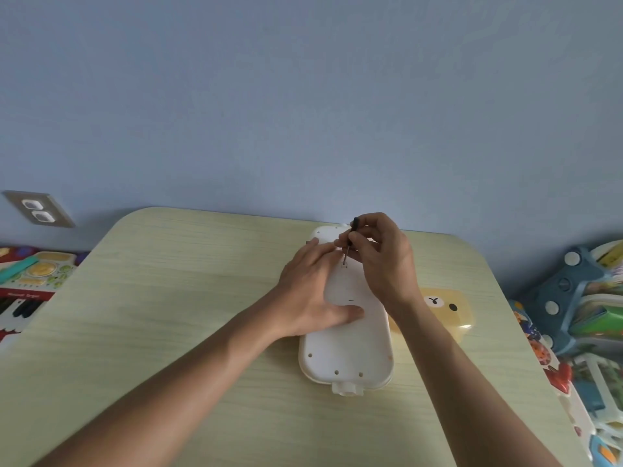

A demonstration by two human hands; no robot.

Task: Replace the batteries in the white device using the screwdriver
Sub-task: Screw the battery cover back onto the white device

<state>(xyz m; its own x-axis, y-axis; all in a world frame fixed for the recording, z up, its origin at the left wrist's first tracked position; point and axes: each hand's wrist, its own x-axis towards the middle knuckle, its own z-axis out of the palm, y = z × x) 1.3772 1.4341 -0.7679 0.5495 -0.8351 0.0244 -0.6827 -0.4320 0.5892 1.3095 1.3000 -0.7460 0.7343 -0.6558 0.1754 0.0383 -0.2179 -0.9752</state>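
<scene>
Screw stage: device point(347, 335) face-down on table point(168, 298), pinned flat by open left hand point(310, 294); screwdriver point(349, 242) pinched in right hand point(381, 257), tip on cover screw. Next: steady downward pressure while turning.

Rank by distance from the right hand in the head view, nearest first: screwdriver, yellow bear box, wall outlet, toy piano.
From the right hand:
1. screwdriver, pinched in its fingers, tip down on the white device.
2. yellow bear box, just right of that wrist on the table.
3. wall outlet, far left on the wall.
4. toy piano, far left, off the table edge; close to the outlet's distance.
</scene>
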